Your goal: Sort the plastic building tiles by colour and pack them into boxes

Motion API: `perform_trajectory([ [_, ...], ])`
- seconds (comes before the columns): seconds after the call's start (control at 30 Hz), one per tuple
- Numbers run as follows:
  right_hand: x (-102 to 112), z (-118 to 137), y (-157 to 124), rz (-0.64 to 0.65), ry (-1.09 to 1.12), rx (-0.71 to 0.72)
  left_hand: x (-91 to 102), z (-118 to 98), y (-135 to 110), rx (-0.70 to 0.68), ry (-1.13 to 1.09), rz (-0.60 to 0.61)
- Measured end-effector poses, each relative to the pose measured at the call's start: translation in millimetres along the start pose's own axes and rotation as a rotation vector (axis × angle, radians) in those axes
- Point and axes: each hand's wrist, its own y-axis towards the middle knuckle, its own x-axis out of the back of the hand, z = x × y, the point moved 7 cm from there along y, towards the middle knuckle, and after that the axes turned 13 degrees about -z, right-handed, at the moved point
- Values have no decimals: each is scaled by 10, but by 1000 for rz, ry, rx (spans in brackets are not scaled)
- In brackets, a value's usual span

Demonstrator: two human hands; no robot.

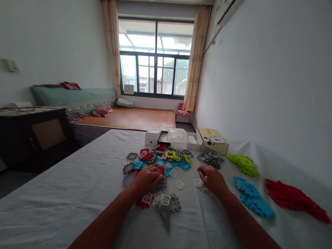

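My left hand (146, 179) lies on a mixed heap of plastic interlocking tiles (157, 164) in red, blue, grey, green and white; its fingers are curled over the pieces and what they grip is hidden. My right hand (212, 178) rests beside small white tiles (197, 182), fingers bent down onto them. Sorted heaps lie to the right: grey (211, 158), green (244, 164), blue (253, 198) and red (295, 199).
All this lies on a grey cloth-covered table (75, 196). A white box (152, 137), a clear plastic tub (178, 137) and a yellow cartoon box (213, 140) stand at the far edge. A white wall runs along the right. A bed and dark cabinet stand at the left.
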Motion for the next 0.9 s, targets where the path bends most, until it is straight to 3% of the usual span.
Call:
perform_trajectory([
  [0.13,-53,241,-40,-25,186,154,4,-8,2,0,8,-3],
  [0.33,-322,851,-241,187,401,412,30,-29,15,-1,5,-11],
  [0.67,-314,785,-212,210,382,253,1,0,-8,23,0,9],
  [0.9,-291,871,-253,246,274,368,-5,3,-7,20,-9,1],
])
